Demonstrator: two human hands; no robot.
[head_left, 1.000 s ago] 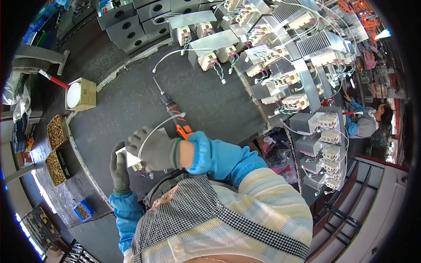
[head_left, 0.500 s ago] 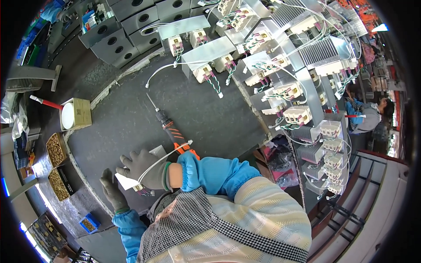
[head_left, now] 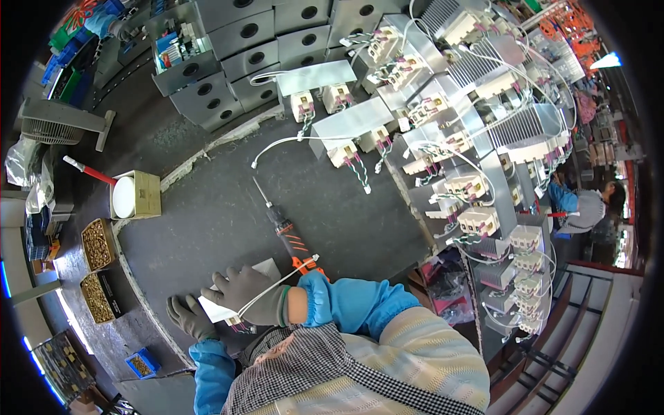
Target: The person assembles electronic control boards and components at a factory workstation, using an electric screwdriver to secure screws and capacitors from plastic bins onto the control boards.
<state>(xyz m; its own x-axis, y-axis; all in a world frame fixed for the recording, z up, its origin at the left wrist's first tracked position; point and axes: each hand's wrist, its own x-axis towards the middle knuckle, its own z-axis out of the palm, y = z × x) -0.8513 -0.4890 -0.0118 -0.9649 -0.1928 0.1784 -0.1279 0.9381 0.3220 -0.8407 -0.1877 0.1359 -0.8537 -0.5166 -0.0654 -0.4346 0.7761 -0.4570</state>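
My gloved right hand (head_left: 257, 296) reaches across a metal plate assembly (head_left: 218, 310), holding it on the dark tabletop near my apron. Small connectors and twisted wires show under that hand, and a white cable (head_left: 277, 283) loops over its back. Much of the assembly is hidden beneath the palm. My gloved left hand (head_left: 191, 319) is open beside the plate's left end, fingers extended; whether it touches the metal I cannot tell. An orange and black power screwdriver (head_left: 290, 240) lies just beyond my right hand, its long bit pointing away from me.
Similar assemblies with cream terminal blocks (head_left: 477, 220) and finned heatsinks (head_left: 529, 128) are stacked at the right. Two boxes of brass-coloured screws (head_left: 97, 245), a blue tray (head_left: 142, 362) and a carton (head_left: 146, 195) stand at left. Grey drawers (head_left: 249, 31) line the back; a person (head_left: 584, 207) sits far right.
My left hand has come in closer to the plate's left end. My right hand stays on the assembly. The whole view has shifted, moving the scene rightward and down.
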